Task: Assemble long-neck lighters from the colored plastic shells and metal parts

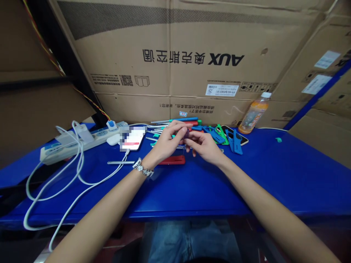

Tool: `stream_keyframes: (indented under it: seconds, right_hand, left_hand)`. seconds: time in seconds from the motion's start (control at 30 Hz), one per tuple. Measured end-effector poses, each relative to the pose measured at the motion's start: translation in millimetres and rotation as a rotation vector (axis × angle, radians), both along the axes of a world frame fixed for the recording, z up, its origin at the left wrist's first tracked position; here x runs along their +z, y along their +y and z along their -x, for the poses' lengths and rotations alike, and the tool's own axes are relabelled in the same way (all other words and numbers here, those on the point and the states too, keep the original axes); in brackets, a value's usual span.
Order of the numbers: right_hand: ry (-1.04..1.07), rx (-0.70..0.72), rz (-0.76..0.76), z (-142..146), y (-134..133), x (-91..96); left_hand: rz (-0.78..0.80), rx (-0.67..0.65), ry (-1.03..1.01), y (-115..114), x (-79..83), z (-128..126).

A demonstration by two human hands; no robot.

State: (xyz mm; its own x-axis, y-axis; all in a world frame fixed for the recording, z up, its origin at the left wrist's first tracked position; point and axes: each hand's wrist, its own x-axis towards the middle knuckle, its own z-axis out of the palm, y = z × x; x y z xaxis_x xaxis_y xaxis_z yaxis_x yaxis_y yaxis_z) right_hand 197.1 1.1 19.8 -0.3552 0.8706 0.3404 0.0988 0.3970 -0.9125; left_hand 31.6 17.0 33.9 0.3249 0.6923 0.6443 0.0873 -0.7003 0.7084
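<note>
- At mid-frame, I see left hand (170, 140) and right hand (206, 147) pinching a small dark piece (187, 133); work seems unfinished.
- Just below, a red-handled tool (172, 160) lies unheld.

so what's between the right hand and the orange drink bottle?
Head view: blue plastic pieces, green plastic pieces and a dark, phone-like slab partly covered by a blue one.

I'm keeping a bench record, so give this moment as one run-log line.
left hand: pinching small dark item | right hand: at same item, grip unclear | red-handled tool: on blue table, partly hidden
</note>
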Motion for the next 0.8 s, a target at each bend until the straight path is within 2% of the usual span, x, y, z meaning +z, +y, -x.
stream_keyframes:
  seconds: [0.13,0.23,0.3,0.37,0.43,0.5,0.6,0.7,0.8]
  right_hand:
    - [0.071,-0.159,-0.048,10.0,3.1,-8.3]
    - [0.087,-0.207,-0.086,14.8,2.2,-11.5]
    - [0.075,-0.187,-0.078,14.2,0.1,-9.7]
    - [0.054,-0.104,-0.036,11.2,-2.1,-5.7]
    - [0.015,0.001,0.003,7.8,-3.1,-1.6]
    - [-0.026,0.029,0.004,5.8,-2.7,0.3]
    - [-0.029,-0.086,-0.067,7.9,-0.1,-3.2]
    - [0.027,-0.214,-0.142,13.8,1.8,-10.8]
    - [0.041,-0.293,-0.176,18.1,0.3,-14.5]
  left_hand:
    - [0.081,0.110,-0.160,-5.2,-0.8,-14.4]
    - [0.113,0.083,-0.189,-5.4,0.3,-15.7]
    - [0.113,0.028,-0.140,-3.3,2.2,-9.8]
    - [0.107,-0.019,-0.064,-0.7,4.9,-0.7]
    - [0.080,-0.029,0.005,1.0,7.6,8.1]
    - [0.030,-0.013,0.058,1.3,9.1,13.0]
    - [-0.002,0.057,0.060,-0.7,7.7,9.5]
    - [0.062,0.141,-0.067,-3.5,4.5,-2.6]
    - [0.117,0.141,-0.144,-5.6,4.2,-9.7]
